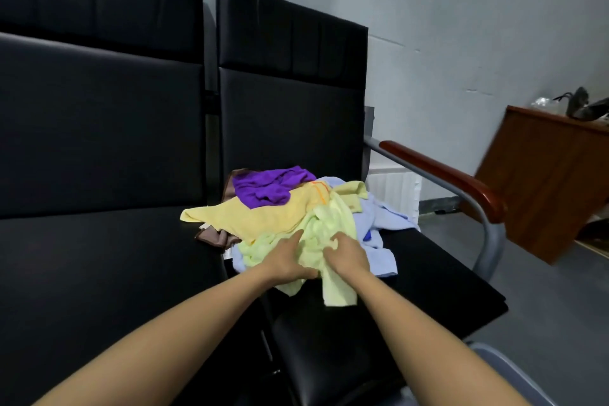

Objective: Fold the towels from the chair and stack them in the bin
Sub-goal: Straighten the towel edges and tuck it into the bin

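Item under handling: light green towel [329, 217], lying crumpled at the near front of a loose heap on the black chair seat [428, 273]. It sits over a yellow towel [263, 214] and a pale blue towel [379, 217], with a purple towel [267, 184] behind. No bin is in view. Assessed as light, limp terry cloth: it will not hold shape, should drape and bunch when lifted, and may drag its neighbours along. Best purchase is judged to be an edge or two corners, so that it hangs open for folding. The left hand [290, 260] lies on the cloth with fingers reaching forward, the thumb closed on a fold at its near side. The right hand [346, 257], just beside it, has its fingers curled and pinches a bunch of the same towel.
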The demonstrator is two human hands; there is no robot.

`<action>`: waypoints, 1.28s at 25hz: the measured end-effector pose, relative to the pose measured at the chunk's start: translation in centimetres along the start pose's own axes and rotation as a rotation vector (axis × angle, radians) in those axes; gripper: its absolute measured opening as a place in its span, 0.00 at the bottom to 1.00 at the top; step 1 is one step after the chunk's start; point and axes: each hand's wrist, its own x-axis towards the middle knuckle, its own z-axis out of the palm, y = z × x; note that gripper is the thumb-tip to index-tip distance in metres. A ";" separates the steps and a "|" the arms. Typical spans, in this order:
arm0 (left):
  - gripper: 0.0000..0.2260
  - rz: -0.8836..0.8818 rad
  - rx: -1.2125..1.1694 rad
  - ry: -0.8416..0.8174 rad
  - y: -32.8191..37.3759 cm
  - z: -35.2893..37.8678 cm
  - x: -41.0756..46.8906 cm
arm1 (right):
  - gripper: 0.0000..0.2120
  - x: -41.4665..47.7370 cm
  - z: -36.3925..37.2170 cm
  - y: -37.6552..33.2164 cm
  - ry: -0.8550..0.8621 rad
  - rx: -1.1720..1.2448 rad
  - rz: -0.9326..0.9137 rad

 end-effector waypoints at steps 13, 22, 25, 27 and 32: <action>0.14 -0.032 -0.690 0.161 6.8 0.9 -2.9 | 0.08 -4.2 -10.2 -1.1 -0.373 1.218 0.142; 0.09 0.035 -1.331 -0.211 9.2 -3.6 -5.6 | 0.21 -5.2 -8.7 -1.9 -0.443 1.064 0.100; 0.10 0.221 -0.939 -0.048 7.3 -3.8 -5.7 | 0.08 -6.0 -9.1 -2.6 -0.249 1.023 0.177; 0.19 0.278 -0.578 0.082 5.7 -4.1 -6.0 | 0.15 -6.7 -10.2 -2.9 -0.168 1.218 0.179; 0.54 0.183 -0.284 -0.159 3.0 -1.0 -6.1 | 0.24 -9.3 -12.2 -4.8 -0.168 1.380 0.020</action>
